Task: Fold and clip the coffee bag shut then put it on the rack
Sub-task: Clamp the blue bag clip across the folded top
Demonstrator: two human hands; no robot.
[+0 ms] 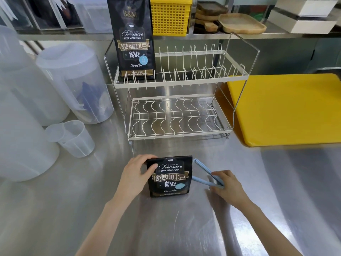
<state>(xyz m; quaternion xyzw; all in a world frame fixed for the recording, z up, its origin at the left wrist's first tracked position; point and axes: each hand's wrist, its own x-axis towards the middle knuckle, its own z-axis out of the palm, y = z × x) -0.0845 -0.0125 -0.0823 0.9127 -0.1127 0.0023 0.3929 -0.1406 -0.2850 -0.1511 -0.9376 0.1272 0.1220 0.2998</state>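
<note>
A black coffee bag (170, 177) stands on the steel counter in front of me, its top folded down. My left hand (136, 172) grips the bag's upper left corner and holds the fold. A light blue clip (204, 174) lies open in a V just right of the bag. My right hand (227, 187) rests on the clip's hinged end, fingers closed on it. A white two-tier wire rack (177, 115) stands behind. A second, taller coffee bag (133, 39) stands upright on the left of its upper tier.
Translucent plastic pitchers (77, 82) and a small measuring cup (73, 138) crowd the counter's left side. A yellow cutting board (287, 109) lies right of the rack. On the back shelf are a yellow basket (169, 15) and wooden trays (239, 23).
</note>
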